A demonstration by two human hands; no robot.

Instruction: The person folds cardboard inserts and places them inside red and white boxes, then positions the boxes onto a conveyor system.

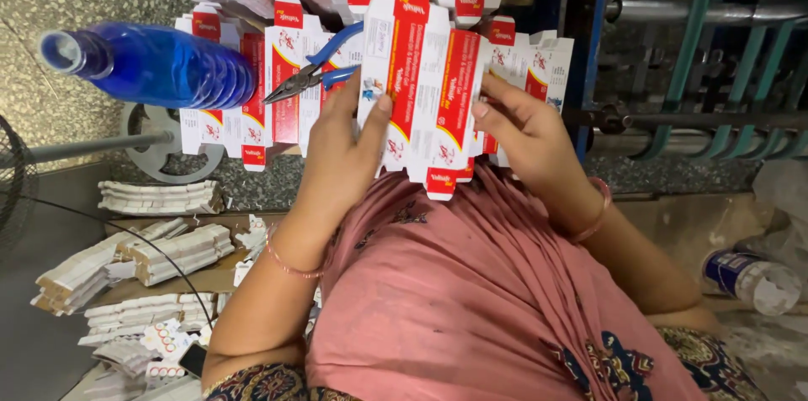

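Both hands hold one flat, unfolded carton blank (425, 90) — white with red panels — up in front of the person, above the pink cloth (471, 292) over the lap. The left hand (341, 157) grips its left edge, thumb pressed on the printed face and fingers hidden behind; the right hand (526, 127) pinches the right edge, its thumb tip on a red panel. The blank's long axis runs away from the body, from the lower end by the wrists to the top flap at the far side, so both hands sit along its lower half, about equally near.

Beyond it, more blanks (252, 81) of the same kind lie spread on the tabletop, with blue-handled pliers (316, 69) resting on them just beside the left hand's fingers. A blue plastic bottle (151, 64) lies on its side toward the left edge — well apart from either hand.
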